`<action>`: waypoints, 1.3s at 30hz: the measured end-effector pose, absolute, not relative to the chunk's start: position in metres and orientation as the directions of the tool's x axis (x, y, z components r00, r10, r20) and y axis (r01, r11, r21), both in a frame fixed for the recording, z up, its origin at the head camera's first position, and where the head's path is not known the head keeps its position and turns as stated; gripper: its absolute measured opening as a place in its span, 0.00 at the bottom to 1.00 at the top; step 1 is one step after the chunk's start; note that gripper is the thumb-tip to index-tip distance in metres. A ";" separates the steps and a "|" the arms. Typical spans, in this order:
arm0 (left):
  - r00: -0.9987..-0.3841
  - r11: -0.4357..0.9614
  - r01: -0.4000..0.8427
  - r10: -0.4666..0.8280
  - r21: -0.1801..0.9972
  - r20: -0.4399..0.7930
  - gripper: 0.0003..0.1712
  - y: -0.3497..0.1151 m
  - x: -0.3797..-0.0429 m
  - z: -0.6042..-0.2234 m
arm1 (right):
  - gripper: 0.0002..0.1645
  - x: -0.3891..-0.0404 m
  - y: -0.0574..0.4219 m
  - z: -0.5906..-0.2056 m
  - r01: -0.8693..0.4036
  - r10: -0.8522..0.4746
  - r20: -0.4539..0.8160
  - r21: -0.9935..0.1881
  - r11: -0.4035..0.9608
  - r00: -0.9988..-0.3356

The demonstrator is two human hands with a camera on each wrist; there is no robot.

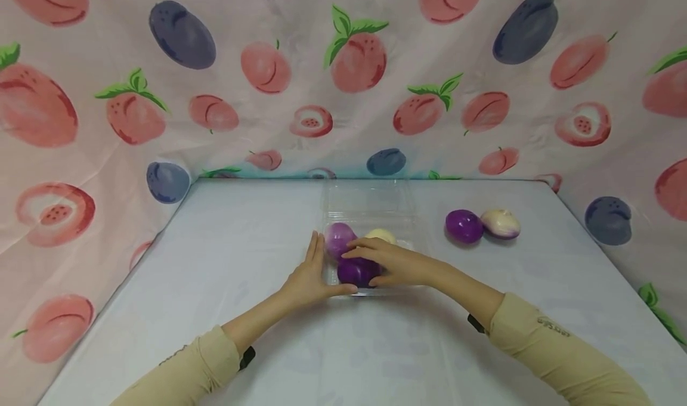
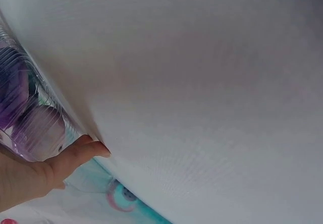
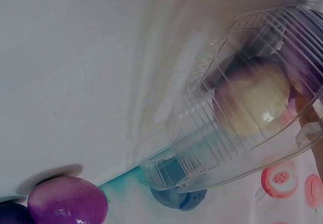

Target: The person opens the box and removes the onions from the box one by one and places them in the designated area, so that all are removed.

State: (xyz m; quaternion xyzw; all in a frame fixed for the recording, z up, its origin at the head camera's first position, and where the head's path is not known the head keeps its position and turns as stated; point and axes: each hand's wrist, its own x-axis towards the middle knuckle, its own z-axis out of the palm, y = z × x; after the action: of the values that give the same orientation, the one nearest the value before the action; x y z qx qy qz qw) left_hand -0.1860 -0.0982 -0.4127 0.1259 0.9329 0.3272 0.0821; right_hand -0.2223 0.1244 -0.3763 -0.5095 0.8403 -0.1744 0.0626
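A clear plastic clamshell box (image 1: 402, 289) stands mid-table with its lid raised toward the back. Inside are a light purple onion (image 1: 339, 239), a pale yellow onion (image 1: 382, 235) and, at the front, a dark purple onion (image 1: 355, 272). My right hand (image 1: 394, 263) reaches in from the right, its fingers and thumb curved round the dark purple onion. With fingers straight along the left wall and thumb across the front edge, my left hand (image 1: 308, 282) rests against the box. Through its ribbed side, the right wrist view shows the pale onion (image 3: 252, 98).
To the right of the box, a purple onion (image 1: 464, 226) and a whitish onion (image 1: 501, 223) lie side by side on the white-covered table (image 1: 257, 215). A fruit-printed cloth (image 1: 300, 66) hangs behind the table and along both sides.
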 end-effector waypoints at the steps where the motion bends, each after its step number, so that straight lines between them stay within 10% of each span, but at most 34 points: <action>1: -0.955 0.755 0.181 0.289 0.631 -0.072 0.75 -0.098 -0.186 -0.412 | 0.39 -0.223 0.124 -0.377 -0.845 -0.884 0.072 -0.338 0.414 -0.462; 21: -0.951 0.743 0.180 0.298 0.644 -0.078 0.75 -0.101 -0.187 -0.412 | 0.42 -0.222 0.122 -0.378 -0.903 -0.911 0.097 -0.209 0.376 -0.402; 39: -0.954 0.742 0.159 0.285 0.651 -0.092 0.74 -0.098 -0.185 -0.413 | 0.41 -0.219 0.142 -0.372 -0.794 -0.823 0.114 -0.363 0.487 -0.557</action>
State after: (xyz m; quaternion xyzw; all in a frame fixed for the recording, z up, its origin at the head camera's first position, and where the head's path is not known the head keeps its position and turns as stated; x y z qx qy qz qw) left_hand -0.1847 -0.0981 -0.4134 0.1196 0.9287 0.3384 0.0928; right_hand -0.2193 0.1416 -0.3715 -0.4691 0.8616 -0.1902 0.0372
